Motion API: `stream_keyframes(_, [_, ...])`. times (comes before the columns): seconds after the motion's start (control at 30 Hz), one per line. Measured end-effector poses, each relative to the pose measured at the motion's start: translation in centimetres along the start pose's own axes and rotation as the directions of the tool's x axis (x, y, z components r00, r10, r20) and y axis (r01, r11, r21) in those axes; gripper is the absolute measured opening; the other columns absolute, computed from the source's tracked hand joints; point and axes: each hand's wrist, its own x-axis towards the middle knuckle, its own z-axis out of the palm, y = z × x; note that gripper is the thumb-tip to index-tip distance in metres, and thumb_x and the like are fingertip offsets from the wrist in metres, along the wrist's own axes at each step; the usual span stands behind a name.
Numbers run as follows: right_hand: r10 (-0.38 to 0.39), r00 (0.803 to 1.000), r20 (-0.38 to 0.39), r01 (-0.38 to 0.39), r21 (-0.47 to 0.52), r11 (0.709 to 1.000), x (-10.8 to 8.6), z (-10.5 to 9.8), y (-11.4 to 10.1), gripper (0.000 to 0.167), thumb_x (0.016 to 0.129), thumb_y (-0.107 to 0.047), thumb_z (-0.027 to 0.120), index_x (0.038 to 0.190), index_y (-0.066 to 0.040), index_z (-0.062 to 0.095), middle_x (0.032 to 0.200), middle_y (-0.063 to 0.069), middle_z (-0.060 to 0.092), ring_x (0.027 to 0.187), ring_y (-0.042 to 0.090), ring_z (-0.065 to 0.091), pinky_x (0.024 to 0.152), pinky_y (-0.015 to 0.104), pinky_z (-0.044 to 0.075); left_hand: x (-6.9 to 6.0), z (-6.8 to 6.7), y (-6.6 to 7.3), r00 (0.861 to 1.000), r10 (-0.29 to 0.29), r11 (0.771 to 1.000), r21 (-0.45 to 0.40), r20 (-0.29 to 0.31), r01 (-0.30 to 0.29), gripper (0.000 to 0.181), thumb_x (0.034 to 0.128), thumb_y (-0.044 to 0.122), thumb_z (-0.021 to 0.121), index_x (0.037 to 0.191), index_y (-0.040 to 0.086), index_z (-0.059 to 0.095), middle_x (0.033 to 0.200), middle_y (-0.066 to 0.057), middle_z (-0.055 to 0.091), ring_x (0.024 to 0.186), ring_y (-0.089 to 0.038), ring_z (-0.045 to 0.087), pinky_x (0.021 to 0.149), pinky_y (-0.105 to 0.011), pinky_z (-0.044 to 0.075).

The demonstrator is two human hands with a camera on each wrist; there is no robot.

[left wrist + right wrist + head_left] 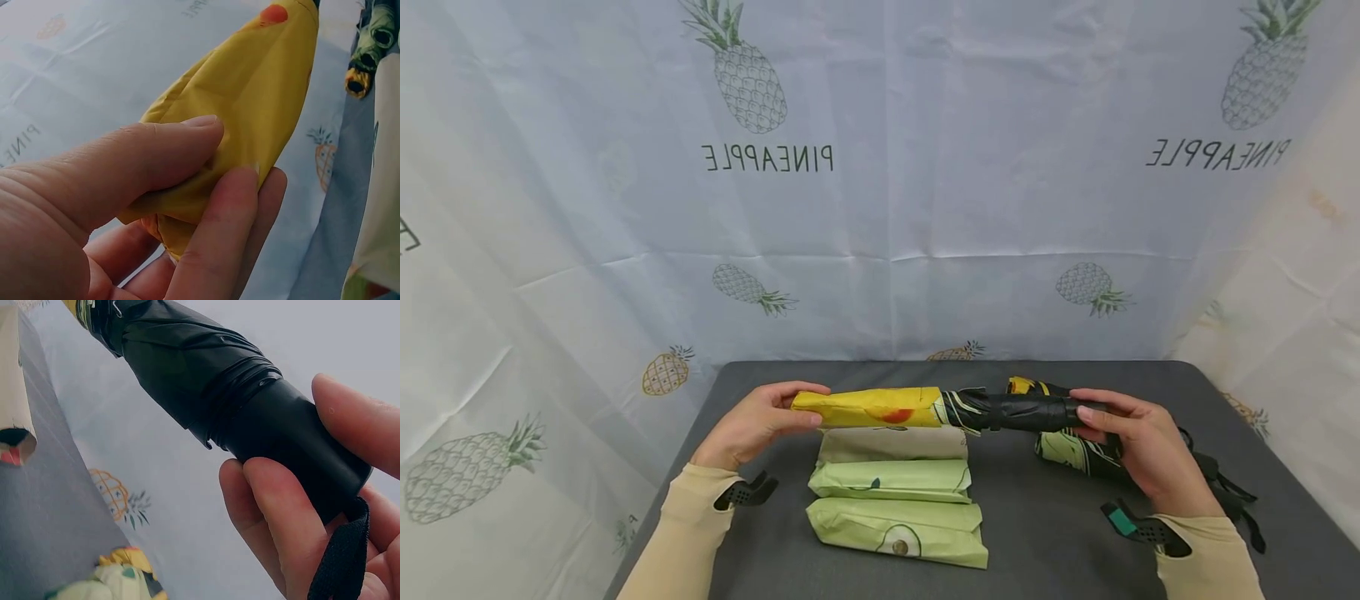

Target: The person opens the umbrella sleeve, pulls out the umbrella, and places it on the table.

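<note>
A folded black umbrella (1030, 412) is held level above the table, its far part inside a yellow fabric sleeve (857, 407) with an orange-red spot. My left hand (756, 423) pinches the closed-looking left end of the sleeve; in the left wrist view the thumb lies over the yellow cloth (250, 94) with fingers beneath. At the other end my right hand (1142, 446) grips the umbrella's handle (294, 440) between thumb and fingers. A black wrist strap (344, 556) hangs from that handle. Bunched printed canopy shows at the sleeve's mouth.
Below the umbrella, a cream sleeve (891, 444) and two green sleeves (887, 481) lie in a row on the dark grey table (1030, 542). Several folded umbrellas (1067, 450) lie at the right, partly behind my right hand. A pineapple-print curtain (887, 208) stands behind.
</note>
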Motion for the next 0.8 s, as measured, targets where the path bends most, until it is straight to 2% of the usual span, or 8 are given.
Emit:
stream_keyframes(0.17, [0.005,1.000,-0.001,-0.005,0.055,0.998,-1.1,-2.0,0.2,0.034,0.109,-0.010,0.067,0.141,-0.017,0.074,0.124,-0.020,0.068,0.098,0.010,0.077,0.089,0.020,0.063,1.0,-1.0,-0.1,1.000,-0.011,1.000,-0.008,-0.022,0.011,0.059,0.0953,0.014,0.085,0.150,0.007,0.063,0.147,-0.010,0.065,0.123,-0.022,0.069,0.112,-0.044,0.060])
stream_keyframes(0.33, [0.050,0.999,-0.010,-0.050,0.078,0.996,-2.5,-4.0,0.6,0.034,0.110,-0.009,0.065,0.140,-0.020,0.075,0.123,-0.024,0.069,0.099,0.007,0.078,0.089,0.021,0.064,2.7,-1.6,-0.4,1.000,-0.014,1.000,-0.023,-0.016,0.014,0.063,0.0955,0.012,0.084,0.153,0.005,0.060,0.148,-0.011,0.063,0.124,-0.021,0.069,0.109,-0.037,0.062])
stream_keyframes(0.43, [0.071,0.997,-0.019,-0.069,0.075,0.995,-3.2,-5.1,0.8,0.033,0.110,-0.009,0.064,0.139,-0.021,0.076,0.121,-0.025,0.071,0.099,0.007,0.079,0.088,0.020,0.064,3.7,-1.7,-0.7,1.000,-0.018,0.999,-0.027,-0.017,0.017,0.067,0.0957,0.012,0.084,0.155,0.002,0.056,0.147,-0.013,0.063,0.123,-0.021,0.070,0.110,-0.039,0.061])
stream_keyframes(0.57, [0.110,0.993,-0.051,-0.109,0.017,0.994,-4.1,-6.7,1.6,0.032,0.110,-0.011,0.064,0.137,-0.025,0.077,0.118,-0.032,0.067,0.097,0.006,0.078,0.085,0.015,0.060,5.1,-1.4,-1.5,0.999,-0.044,0.999,-0.031,-0.016,0.044,0.063,0.0966,0.010,0.083,0.154,0.004,0.059,0.146,-0.015,0.062,0.122,-0.020,0.071,0.116,-0.048,0.056])
stream_keyframes(0.63, [0.149,0.986,-0.070,-0.152,-0.043,0.987,-4.6,-7.6,2.0,0.032,0.111,-0.016,0.064,0.136,-0.031,0.077,0.117,-0.039,0.061,0.096,0.005,0.078,0.082,0.011,0.056,5.8,-1.1,-1.9,0.998,-0.063,0.997,-0.033,-0.012,0.063,0.060,0.0969,0.009,0.082,0.153,0.005,0.060,0.148,-0.016,0.062,0.121,-0.020,0.072,0.118,-0.052,0.054])
stream_keyframes(0.8, [0.249,0.962,-0.111,-0.265,-0.157,0.951,-5.7,-9.4,3.1,0.026,0.111,-0.028,0.066,0.129,-0.045,0.075,0.111,-0.047,0.050,0.095,-0.007,0.073,0.085,0.016,0.060,7.2,-0.4,-2.3,0.996,-0.086,0.995,0.048,0.002,0.086,0.062,0.0973,0.012,0.082,0.154,0.003,0.059,0.148,-0.018,0.064,0.118,-0.022,0.074,0.112,-0.049,0.059])
